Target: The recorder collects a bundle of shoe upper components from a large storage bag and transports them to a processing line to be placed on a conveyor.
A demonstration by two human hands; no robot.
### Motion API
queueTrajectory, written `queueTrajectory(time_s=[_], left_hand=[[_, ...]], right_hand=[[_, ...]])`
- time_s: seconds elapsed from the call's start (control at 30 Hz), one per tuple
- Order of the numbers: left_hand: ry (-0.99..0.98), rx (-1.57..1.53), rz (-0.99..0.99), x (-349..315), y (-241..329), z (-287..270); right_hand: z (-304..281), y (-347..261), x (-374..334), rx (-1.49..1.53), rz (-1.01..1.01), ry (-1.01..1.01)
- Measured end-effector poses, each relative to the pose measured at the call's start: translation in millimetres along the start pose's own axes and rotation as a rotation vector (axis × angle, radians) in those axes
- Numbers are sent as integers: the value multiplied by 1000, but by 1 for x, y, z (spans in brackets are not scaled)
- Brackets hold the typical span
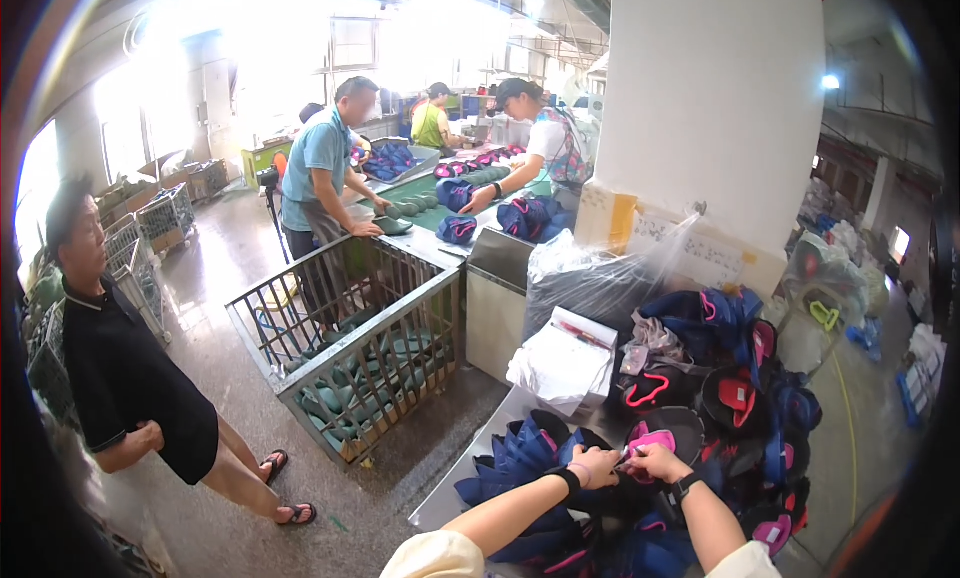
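My left hand (595, 468), a dark band at its wrist, pinches the edge of a dark shoe upper with pink lining (652, 440). Close beside it, my right hand (662, 464), wearing a dark watch, has its fingers closed at the same upper. Something small and pale shows between the fingertips, too small to name. Navy shoe uppers (520, 448) lie nested in a row by my left forearm. A heap of black, navy and pink uppers (735, 398) spreads beyond and to the right of my hands.
A white box with papers (565, 363) stands ahead, beside a clear plastic bag (590, 278) and a white pillar (715, 108). A metal crate (365, 388) holds green shoe pieces. One person (140, 368) stands left; others work at a green-topped table (425, 218).
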State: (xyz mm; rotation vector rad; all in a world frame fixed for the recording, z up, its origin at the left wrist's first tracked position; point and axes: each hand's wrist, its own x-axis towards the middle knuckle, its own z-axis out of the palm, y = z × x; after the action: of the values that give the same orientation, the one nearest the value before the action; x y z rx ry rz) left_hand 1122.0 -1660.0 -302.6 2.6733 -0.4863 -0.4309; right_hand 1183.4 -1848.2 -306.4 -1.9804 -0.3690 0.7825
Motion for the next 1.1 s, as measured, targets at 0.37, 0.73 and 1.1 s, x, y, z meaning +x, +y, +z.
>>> queueTrajectory(time_s=[0.37,0.73,1.1], left_hand=[[-81,-45,361,-140,6,-30],[189,-473,258,-318,-261,-43],[1462,-126,302,-403,-370,-236]], right_hand=[[10,0,12,-27,129,38],[35,74,82,-899,230,359],[63,-4,56,-474,633,748]])
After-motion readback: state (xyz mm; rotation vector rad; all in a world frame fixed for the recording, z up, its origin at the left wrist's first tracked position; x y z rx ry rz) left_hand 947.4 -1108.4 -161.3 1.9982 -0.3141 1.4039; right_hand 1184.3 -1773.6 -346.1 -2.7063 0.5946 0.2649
